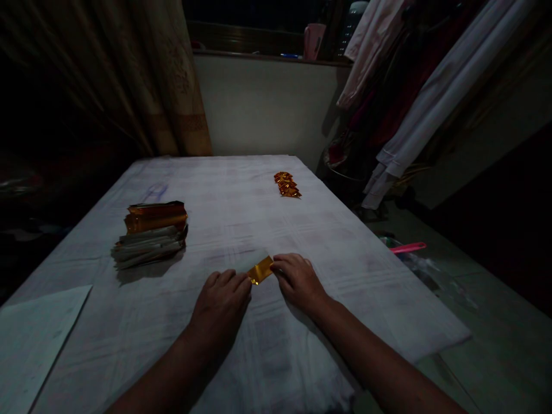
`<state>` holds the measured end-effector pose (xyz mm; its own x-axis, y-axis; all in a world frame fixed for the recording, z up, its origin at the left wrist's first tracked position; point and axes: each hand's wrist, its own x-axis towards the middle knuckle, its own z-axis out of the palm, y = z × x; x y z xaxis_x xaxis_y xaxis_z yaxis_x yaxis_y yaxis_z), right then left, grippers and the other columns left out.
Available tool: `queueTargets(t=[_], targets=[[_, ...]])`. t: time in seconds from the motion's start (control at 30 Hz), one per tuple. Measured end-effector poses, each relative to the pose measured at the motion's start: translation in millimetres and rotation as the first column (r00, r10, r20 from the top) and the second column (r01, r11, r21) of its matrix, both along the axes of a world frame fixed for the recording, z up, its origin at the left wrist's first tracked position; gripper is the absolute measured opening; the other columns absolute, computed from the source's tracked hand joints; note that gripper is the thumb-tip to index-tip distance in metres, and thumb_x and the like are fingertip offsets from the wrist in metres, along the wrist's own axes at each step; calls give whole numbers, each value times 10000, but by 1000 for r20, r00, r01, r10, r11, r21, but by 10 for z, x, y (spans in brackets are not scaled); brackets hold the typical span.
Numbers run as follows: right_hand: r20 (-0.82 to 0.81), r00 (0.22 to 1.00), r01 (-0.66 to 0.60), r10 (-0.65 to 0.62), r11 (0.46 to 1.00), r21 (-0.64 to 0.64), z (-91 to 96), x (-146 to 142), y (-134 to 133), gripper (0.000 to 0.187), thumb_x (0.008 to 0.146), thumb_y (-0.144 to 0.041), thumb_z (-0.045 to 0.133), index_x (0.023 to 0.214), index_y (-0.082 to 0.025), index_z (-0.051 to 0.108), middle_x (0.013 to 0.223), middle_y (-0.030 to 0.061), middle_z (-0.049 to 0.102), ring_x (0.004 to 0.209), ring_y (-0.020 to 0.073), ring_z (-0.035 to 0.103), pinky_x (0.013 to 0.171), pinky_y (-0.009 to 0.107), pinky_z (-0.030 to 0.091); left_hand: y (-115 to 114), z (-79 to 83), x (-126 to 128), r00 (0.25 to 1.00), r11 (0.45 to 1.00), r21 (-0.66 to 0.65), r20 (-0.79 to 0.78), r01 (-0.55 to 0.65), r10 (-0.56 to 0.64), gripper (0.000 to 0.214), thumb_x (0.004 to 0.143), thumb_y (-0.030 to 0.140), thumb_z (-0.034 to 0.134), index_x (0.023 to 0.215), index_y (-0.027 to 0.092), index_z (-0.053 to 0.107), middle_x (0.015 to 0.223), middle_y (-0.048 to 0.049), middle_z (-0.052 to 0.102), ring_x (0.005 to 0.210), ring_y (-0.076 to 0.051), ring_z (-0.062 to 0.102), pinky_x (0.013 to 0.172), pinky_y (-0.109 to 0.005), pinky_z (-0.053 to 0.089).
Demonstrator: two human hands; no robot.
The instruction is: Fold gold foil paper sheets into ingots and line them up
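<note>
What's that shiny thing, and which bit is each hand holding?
A gold foil strip. The left hand has its grip at the nearer, left end; the right hand at the farther, right end.

The cloth-covered table (233,213) bears a foil pile (150,238), folded gold pieces (287,184) and a pale sheet (41,339).

The strip (262,268) is bright gold; the folded pieces (287,185), coppery orange-gold. The stack (156,221) shows orange-gold behind, grey in front. The surface (233,221) is greyish white with faint lilac-grey checks and a blue-violet mark (156,191). The curtain (172,75) is tan-brown with a floral motif and darker band. Mug (314,41) and handle (409,248) are pink; clothes (442,98), white, pale pink and dark red.
</note>
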<state>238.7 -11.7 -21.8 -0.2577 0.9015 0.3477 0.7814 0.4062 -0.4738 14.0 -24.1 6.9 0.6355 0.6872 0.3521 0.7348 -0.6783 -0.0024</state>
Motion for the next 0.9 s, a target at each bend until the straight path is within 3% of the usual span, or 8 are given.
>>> queueTargets(t=[0.1, 0.2, 0.43, 0.53, 0.67, 0.9], targets=[[-8, 997, -70, 70, 998, 4, 26, -6, -107, 258, 893, -92, 590, 1070, -244, 701, 1162, 76, 716, 1074, 236, 621, 898, 397, 459, 88, 71, -35, 1000, 999, -47, -25, -7, 6, 50, 890, 181, 668, 928, 205, 647, 897, -53, 723, 856, -270, 626, 802, -427, 423], [-66, 992, -109, 109, 994, 4, 30, -61, -181, 283, 879, -76, 586, 1079, -243, 697, 1125, 73, 722, 1044, 233, 629, 894, 401, 468, 159, 109, -27, 997, 998, -44, -64, -41, 38, 71, 867, 218, 715, 899, 210, 652, 817, -52, 693, 815, -268, 622, 786, -422, 417], [-97, 988, -115, 116, 993, 21, -24, -97, -149, 379, 811, -46, 651, 1142, -226, 683, 1083, 75, 710, 1004, 232, 631, 866, 387, 486, 153, 61, -69, 988, 1000, 21, -156, 5, -1, 100, 924, 154, 554, 912, 181, 650, 782, -63, 676, 701, -239, 611, 707, -406, 419], [-3, 993, -115, 116, 986, 119, -32, -102, -82, 329, 863, -147, 704, 1169, -270, 702, 1096, 87, 694, 985, 238, 613, 832, 378, 476, 135, 17, -158, 991, 997, 58, -128, 47, -40, 202, 916, 77, 501, 1030, 162, 644, 860, -74, 702, 700, -232, 627, 671, -387, 419], [131, 976, -201, 172, 947, 251, -11, -143, -20, 116, 926, -349, 709, 1022, -311, 761, 1096, 76, 697, 945, 226, 602, 783, 357, 431, 97, 5, -244, 993, 994, 82, -98, 66, -57, 263, 932, 61, 474, 1110, 168, 635, 1015, -98, 731, 801, -234, 667, 700, -377, 438], [57, 960, -279, 273, 950, 141, -25, -185, -50, 133, 971, -350, 658, 944, -254, 746, 914, 22, 732, 846, 178, 614, 755, 333, 385, -116, -15, -201, 994, 996, -71, -98, -48, 41, 178, 969, 211, 540, 1128, 221, 621, 1285, -112, 674, 1112, -292, 637, 863, -436, 473]])
